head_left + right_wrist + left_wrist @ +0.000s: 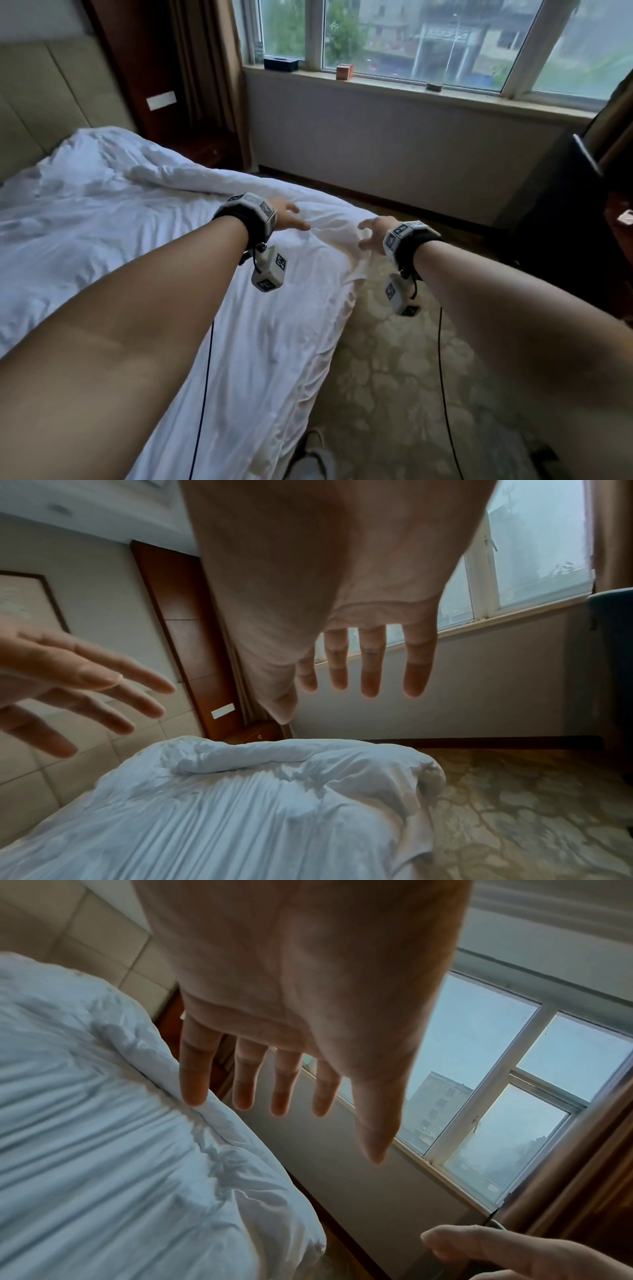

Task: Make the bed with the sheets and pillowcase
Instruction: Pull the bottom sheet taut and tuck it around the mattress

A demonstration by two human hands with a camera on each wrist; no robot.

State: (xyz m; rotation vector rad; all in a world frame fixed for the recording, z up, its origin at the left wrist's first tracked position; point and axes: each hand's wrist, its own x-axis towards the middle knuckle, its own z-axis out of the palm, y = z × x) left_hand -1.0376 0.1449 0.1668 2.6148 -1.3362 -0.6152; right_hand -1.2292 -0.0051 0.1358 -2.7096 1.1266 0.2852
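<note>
The white sheet (144, 240) is lying crumpled over the bed (274, 394), filling the left and center of the head view, its long axis running from the lower center up toward the headboard (51, 102) at upper left. Its right edge is hanging down the bed's side beside the patterned carpet (411, 377), which is stretching open at lower right as far as the wall under the window (411, 41). A rolled fold is crossing the sheet near the bed's far corner. Both hands are reaching over that corner at frame center: the left hand (289, 217) and the right hand (371, 233) are spreading their fingers (195, 1074) apart, gripping nothing, hovering above the cloth in both wrist views.
</note>
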